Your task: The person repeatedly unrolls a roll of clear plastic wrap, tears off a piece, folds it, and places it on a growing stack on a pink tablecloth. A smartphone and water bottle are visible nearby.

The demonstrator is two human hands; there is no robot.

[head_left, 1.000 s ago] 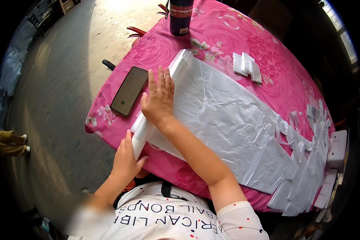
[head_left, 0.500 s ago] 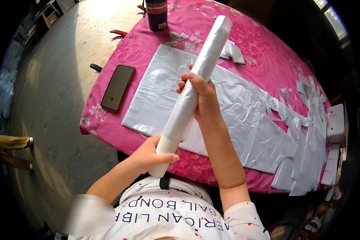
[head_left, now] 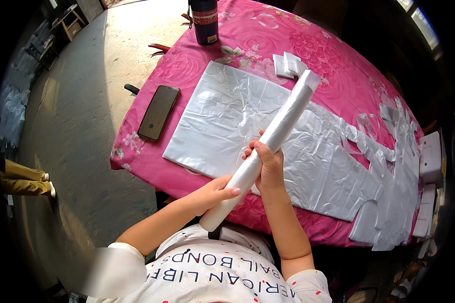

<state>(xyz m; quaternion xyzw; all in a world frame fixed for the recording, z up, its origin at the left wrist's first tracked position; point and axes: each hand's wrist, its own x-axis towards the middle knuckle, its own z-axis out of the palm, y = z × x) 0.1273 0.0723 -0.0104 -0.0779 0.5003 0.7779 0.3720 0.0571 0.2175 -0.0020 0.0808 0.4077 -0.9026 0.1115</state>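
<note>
Head view. Both hands hold a rolled bundle of white plastic film point(head_left: 268, 146) lifted off the bench point(head_left: 333, 65), tilted so its far end points up and to the right. Left hand point(head_left: 215, 194) wraps the lower part of the roll, fingers closed round it; right hand point(head_left: 268, 164) clasps it just above, thumb and fingers clenched on the film. The roll's bottom end hangs near the person's chest, over the bench edge.

To do this well, my judgement: keep both grips snug and close together so the layers do not telescope or slip (the film looks slick), and keep the roll straight.

Materials: the roll is a smooth, glossy, tight cylinder, slightly crinkled. Below it a flat stack of white plastic bags point(head_left: 227, 121) lies on the bench, wrinkled and shiny, with cut handle shapes trailing right. The pink floral cloth is matte. A dark smartphone point(head_left: 158, 112) lies flat left of the bags; a dark cylindrical can point(head_left: 205, 20) stands upright at the far edge; small folded white packets point(head_left: 288, 64) sit near the roll's top end.
</note>
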